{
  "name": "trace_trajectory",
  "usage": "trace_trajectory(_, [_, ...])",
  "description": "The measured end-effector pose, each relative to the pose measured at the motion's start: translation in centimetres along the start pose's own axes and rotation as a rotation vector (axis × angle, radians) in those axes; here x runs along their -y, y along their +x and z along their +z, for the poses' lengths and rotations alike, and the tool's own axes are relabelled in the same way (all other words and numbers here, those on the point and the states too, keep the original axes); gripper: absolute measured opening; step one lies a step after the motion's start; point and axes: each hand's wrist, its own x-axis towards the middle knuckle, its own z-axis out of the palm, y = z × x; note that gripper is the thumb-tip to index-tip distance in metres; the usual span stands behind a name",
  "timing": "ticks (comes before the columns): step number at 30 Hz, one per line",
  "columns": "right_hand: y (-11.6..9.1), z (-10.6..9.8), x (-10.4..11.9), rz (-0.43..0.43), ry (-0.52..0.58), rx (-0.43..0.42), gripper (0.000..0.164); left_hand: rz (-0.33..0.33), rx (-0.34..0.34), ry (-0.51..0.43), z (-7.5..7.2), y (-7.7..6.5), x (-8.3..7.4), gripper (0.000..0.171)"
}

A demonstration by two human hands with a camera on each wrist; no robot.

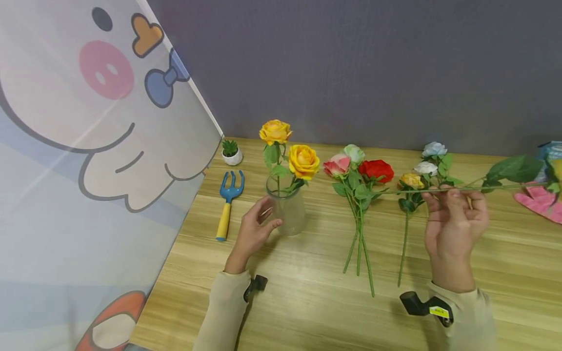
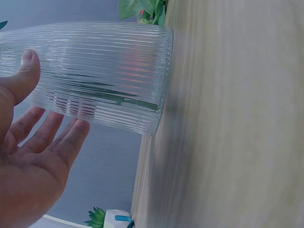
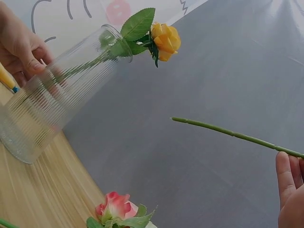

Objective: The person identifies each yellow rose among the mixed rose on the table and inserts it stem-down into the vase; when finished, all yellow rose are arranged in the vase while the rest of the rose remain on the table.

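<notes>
My left hand (image 1: 256, 225) is cupped round the side of a clear ribbed glass vase (image 2: 109, 71), thumb on the near side and fingers beyond. Two yellow roses (image 1: 304, 162) stand in the vase, their stems showing through the glass. To the right, my right hand (image 1: 454, 224) pinches a long green flower stem (image 3: 228, 133) between thumb and fingers, above the table. The stem lies nearly level, its bare end pointing toward the vase and its large leaves (image 1: 515, 169) toward the right edge. Its bloom is not clearly visible.
Between the hands lie a red rose (image 1: 376, 170), a pink rose (image 1: 337, 165) and a pale green one (image 1: 354, 153). Yellow, white and blue flowers (image 1: 434, 149) lie behind my right hand. A toy fork (image 1: 226, 204) and potted plant (image 1: 231, 152) are left; something pink (image 1: 537, 201) lies right.
</notes>
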Motion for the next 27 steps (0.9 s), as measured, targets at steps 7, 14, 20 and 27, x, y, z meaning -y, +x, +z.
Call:
trace_trajectory(7, [0.0,0.01,-0.17,0.005,-0.002,-0.002,0.012,0.002,0.0,-0.005,-0.08,0.03,0.09,0.067])
trace_trajectory(14, [0.03,0.01,-0.27,0.01,0.009,-0.011,0.011,0.006,0.0,-0.006,-0.11,0.05,0.13,0.066])
trace_trajectory(20, [-0.03,0.06,-0.27,0.012,0.002,-0.017,0.011,0.01,0.0,0.001,-0.05,0.08,0.2,0.065])
trace_trajectory(27, [-0.36,0.14,-0.25,0.008,0.022,0.002,0.012,0.011,0.003,0.0,0.0,0.15,0.34,0.065])
